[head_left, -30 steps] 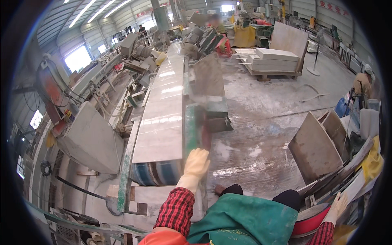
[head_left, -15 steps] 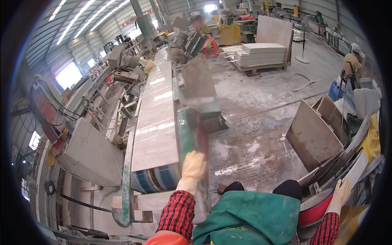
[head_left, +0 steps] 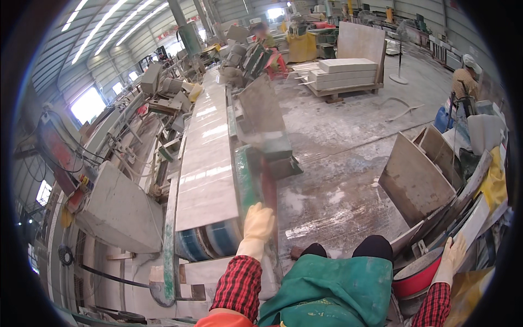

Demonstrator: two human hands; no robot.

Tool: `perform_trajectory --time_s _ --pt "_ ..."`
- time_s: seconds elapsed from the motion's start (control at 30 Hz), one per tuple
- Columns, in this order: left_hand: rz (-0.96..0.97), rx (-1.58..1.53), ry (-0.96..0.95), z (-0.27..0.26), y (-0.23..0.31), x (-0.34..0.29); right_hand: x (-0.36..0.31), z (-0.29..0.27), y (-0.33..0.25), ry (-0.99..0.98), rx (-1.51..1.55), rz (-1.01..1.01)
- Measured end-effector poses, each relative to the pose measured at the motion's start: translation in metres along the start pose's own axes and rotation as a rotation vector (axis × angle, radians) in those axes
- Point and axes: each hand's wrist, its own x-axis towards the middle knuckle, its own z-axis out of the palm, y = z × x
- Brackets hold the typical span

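Note:
My left hand (head_left: 258, 227), in a cream rubber glove, is closed at the green side frame (head_left: 247, 173) of a conveyor. Its fingers curl down, and what lies under them is hidden. Just left of it are the blue end roller (head_left: 222, 238) and a long pale stone slab (head_left: 207, 191) lying flat on the conveyor. Far to the right, my right hand (head_left: 453, 255), gloved the same way, lies open with outstretched fingers by a white strip (head_left: 475, 224). Beside its wrist is a round container with a red side (head_left: 418, 281).
Brown boards (head_left: 417, 177) lean at the right, near yellow sheeting (head_left: 493, 182). A pallet with stacked pale slabs (head_left: 346, 75) stands at the back. Another person (head_left: 466, 82) is at the far right. Motors (head_left: 235, 56) line the conveyor's far end.
The view has shifted slightly, and my knees show a little further left. Both hands keep about the same places; the slab on the conveyor shows a slightly shifted near edge.

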Motion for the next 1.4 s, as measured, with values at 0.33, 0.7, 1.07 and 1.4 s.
perform_trajectory --time_s 0.33,0.7,1.07,1.4 --pt "0.006 0.031 -0.019 -0.007 0.015 0.012 -0.016 0.012 0.018 0.12 0.036 0.017" --pt "-0.046 -0.03 -0.164 0.006 0.002 -0.005 -0.029 -0.014 -0.024 0.405 0.114 0.029" --pt "-0.016 0.035 -0.222 0.005 -0.01 -0.004 -0.057 -0.05 -0.04 0.189 0.118 0.059" --pt "-0.093 0.044 -0.202 0.0 0.002 -0.004 -0.066 -0.061 -0.046 0.14 0.178 0.038"
